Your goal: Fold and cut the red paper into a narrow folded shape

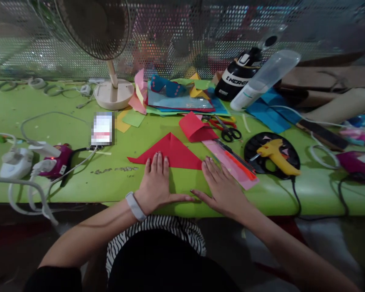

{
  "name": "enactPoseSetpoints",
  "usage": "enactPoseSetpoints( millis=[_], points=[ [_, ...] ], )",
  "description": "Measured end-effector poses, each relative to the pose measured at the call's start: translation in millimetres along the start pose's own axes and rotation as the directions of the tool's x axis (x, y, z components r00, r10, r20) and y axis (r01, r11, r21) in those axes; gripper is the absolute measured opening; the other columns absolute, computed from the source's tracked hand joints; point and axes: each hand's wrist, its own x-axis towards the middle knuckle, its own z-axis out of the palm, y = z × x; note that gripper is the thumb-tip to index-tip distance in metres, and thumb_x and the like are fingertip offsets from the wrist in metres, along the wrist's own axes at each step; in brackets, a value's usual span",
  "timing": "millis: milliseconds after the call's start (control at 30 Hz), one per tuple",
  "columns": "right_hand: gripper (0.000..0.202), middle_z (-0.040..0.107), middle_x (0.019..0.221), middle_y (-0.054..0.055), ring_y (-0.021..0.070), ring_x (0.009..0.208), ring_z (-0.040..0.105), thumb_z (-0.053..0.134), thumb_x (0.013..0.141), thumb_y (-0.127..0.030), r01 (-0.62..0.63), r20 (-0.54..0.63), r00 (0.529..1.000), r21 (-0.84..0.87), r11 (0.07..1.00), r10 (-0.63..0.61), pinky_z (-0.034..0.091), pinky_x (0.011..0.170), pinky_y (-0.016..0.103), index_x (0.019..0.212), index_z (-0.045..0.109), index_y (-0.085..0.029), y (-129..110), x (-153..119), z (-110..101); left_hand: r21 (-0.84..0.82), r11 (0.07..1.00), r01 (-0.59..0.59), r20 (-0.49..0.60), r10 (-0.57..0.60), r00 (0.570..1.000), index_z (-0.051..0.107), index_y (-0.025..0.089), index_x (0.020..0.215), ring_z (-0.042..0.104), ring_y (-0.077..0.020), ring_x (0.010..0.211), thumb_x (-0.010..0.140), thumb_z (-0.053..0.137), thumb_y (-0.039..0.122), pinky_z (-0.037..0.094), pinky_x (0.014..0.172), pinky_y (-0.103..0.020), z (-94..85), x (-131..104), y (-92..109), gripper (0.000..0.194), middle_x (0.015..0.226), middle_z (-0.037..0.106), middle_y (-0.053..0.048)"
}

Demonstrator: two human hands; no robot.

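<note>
A red paper folded into a triangle [173,152] lies flat on the green table [79,178]. My left hand [156,182] rests flat with its fingertips on the triangle's lower edge, thumb stretched out to the right. My right hand [220,184] lies flat beside it, fingertips near the triangle's right corner, thumb pointing left toward the other thumb. Neither hand holds anything. A white band sits on my left wrist.
Behind the triangle lie a folded red paper [194,127], scissors [226,129], a pink ruler strip [234,164], a yellow glue gun [276,156] on a black plate, a stack of coloured papers [179,99], a fan [109,52], bottles [261,81], a phone [102,128] and chargers [33,160].
</note>
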Motion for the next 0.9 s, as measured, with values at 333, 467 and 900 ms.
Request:
enactPoseSetpoints(
  millis=[333,467,900],
  points=[
    [0.097,0.032,0.152,0.028,0.0347,0.145,0.027,0.018,0.091,-0.072,-0.009,0.023,1.000,-0.006,1.000,0.009,0.021,0.116,0.052,0.151,0.020,0.004,0.9,1.2,0.1,0.105,0.979,0.177,-0.082,-0.168,0.982,0.031,-0.012,0.144,0.026,-0.0432,0.143,0.065,0.013,0.097,0.025,0.116,-0.053,-0.5,-32.3,-57.5,0.136,0.151,0.027,-0.035],
    [0.093,0.037,0.151,0.025,0.0330,0.144,0.030,0.020,0.092,-0.071,-0.016,0.014,1.000,0.030,0.999,0.016,0.023,0.116,0.052,0.150,0.028,0.001,5.0,4.6,-2.3,0.146,0.962,0.231,-0.109,-0.216,0.970,0.037,-0.012,0.141,0.033,-0.0425,0.140,0.067,0.010,0.096,0.030,0.114,-0.053,-8.5,-39.1,-72.7,0.133,0.148,0.034,-0.035],
    [0.029,0.068,0.109,0.013,0.0248,0.099,0.061,0.047,0.098,-0.025,0.237,-0.139,0.967,0.187,0.953,-0.213,0.048,0.085,0.040,0.114,0.068,-0.014,-7.9,69.3,-30.7,-0.049,0.976,-0.213,-0.052,0.210,0.976,0.063,0.019,0.116,0.060,-0.0237,0.107,0.090,0.053,0.020,0.051,0.090,-0.036,-34.5,30.0,-49.6,0.027,0.115,0.066,-0.009]
  ],
)
